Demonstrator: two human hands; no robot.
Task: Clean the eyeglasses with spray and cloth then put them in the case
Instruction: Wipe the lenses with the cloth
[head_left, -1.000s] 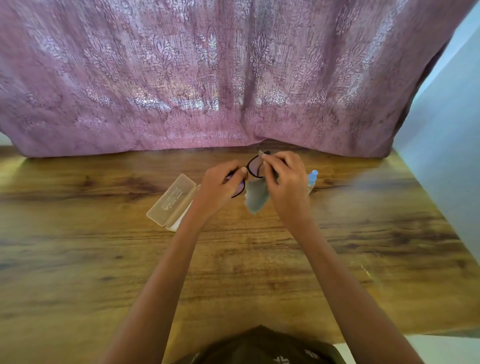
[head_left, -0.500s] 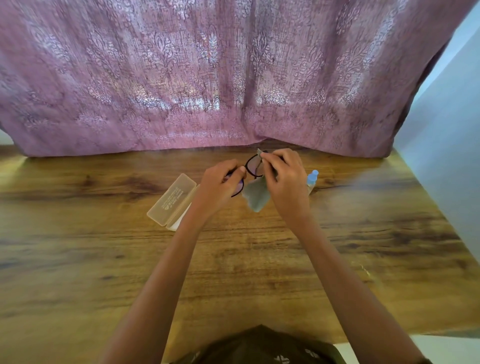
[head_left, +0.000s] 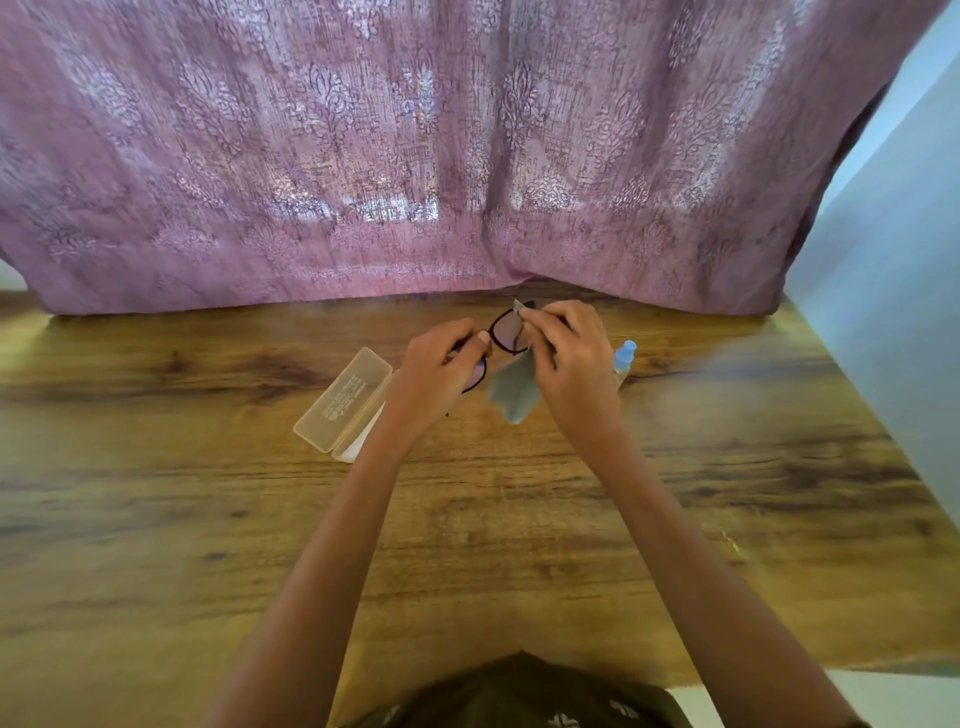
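Dark-framed eyeglasses (head_left: 503, 332) are held above the wooden table (head_left: 208, 519). My left hand (head_left: 441, 371) grips their left lens and frame. My right hand (head_left: 569, 358) pinches a grey cloth (head_left: 511, 392) against the right lens, and the rest of the cloth hangs down below the glasses. A beige translucent case (head_left: 343, 400) lies open on the table just left of my left wrist. Behind my right hand stands a small spray bottle (head_left: 623, 356) with a blue cap, partly hidden.
A patterned purple curtain (head_left: 415, 156) hangs along the table's far edge. A pale wall (head_left: 893, 260) borders the right side. The table's near edge runs close to my body at the bottom.
Both hands and the glasses have shifted slightly away from me. The cloth has slid a little over the right lens. Case and bottle have not moved.
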